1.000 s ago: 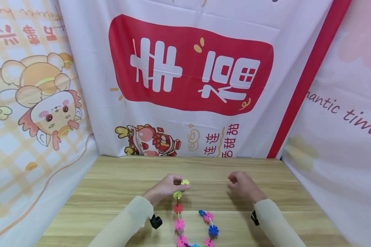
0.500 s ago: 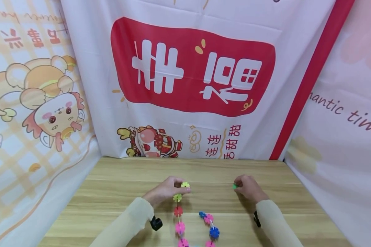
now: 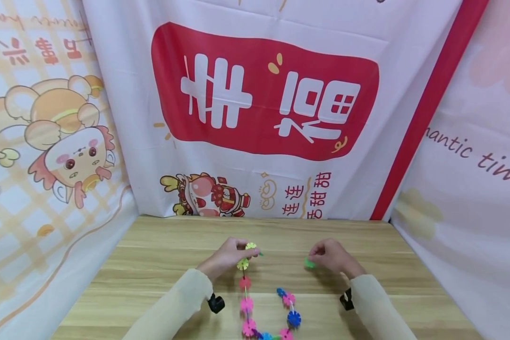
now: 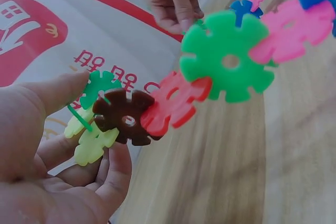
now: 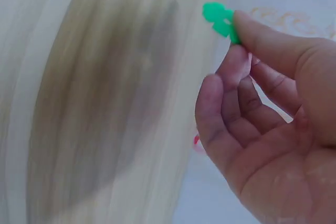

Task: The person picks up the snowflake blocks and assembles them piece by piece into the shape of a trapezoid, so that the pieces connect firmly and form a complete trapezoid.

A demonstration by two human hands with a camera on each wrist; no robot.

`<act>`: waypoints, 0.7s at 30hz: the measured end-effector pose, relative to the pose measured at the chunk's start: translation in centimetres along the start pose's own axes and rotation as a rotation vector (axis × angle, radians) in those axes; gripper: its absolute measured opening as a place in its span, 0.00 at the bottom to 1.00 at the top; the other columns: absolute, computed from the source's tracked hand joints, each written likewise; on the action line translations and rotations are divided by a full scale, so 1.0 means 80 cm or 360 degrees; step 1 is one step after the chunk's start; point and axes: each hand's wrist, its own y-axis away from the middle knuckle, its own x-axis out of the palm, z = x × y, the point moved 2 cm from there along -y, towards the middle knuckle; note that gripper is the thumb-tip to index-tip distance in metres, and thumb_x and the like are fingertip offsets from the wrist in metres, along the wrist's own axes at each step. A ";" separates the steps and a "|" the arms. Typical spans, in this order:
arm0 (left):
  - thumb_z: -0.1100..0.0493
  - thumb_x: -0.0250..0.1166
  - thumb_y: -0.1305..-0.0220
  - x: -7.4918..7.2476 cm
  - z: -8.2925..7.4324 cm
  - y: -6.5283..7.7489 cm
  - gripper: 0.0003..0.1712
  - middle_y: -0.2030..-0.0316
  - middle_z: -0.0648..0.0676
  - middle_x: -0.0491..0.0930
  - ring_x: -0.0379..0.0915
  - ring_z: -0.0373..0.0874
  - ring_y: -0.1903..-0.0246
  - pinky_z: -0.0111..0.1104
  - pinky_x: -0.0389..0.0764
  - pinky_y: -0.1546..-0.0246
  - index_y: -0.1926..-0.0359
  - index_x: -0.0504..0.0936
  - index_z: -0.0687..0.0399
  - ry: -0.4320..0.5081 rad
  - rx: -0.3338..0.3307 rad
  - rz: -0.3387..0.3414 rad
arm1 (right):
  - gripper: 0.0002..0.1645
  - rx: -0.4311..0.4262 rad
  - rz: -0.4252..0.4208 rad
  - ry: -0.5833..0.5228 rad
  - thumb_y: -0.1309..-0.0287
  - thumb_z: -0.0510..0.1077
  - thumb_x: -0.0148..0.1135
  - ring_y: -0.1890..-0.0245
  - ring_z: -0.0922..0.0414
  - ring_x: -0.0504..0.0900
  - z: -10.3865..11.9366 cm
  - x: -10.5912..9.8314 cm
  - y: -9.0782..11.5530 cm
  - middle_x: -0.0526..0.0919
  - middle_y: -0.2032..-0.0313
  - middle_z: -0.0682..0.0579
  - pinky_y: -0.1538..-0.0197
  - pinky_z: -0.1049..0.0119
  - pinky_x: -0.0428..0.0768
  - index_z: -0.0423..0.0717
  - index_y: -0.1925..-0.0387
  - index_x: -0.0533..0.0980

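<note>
My left hand [image 3: 229, 255] pinches the upper end of a chain of notched plastic snowflake discs [image 3: 245, 304]. In the left wrist view a yellow disc [image 4: 93, 145] lies by my left fingers, and a small green disc [image 4: 97, 88] is at the thumb tip. A brown disc [image 4: 123, 116], a red disc [image 4: 170, 103] and a larger-looking green one [image 4: 226, 53] follow along the chain. To the right, apart from the chain, my right hand [image 3: 333, 256] pinches a single green snowflake disc [image 5: 220, 20] between thumb and index finger; its other fingers are curled.
The chain bends in a U over the wooden table [image 3: 174, 236], with a blue disc [image 3: 294, 318] on its right side. A printed white cloth [image 3: 263, 184] hangs at the table's back edge, and more cloth [image 3: 463, 189] hangs at the sides.
A green disc has come into view in my right hand, which first moved right and then left towards the chain. A green bit now shows at my left thumb tip.
</note>
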 end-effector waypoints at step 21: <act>0.38 0.70 0.31 -0.018 -0.026 -0.005 0.24 0.61 0.53 0.84 0.76 0.42 0.61 0.32 0.80 0.58 0.54 0.88 0.53 -0.0003 0.0090 0.0030 | 0.13 -0.0055 0.0113 -0.0742 0.29 0.47 0.68 0.61 0.54 0.88 0.094 0.050 -0.011 0.89 0.60 0.41 0.47 0.50 0.90 0.40 0.56 0.84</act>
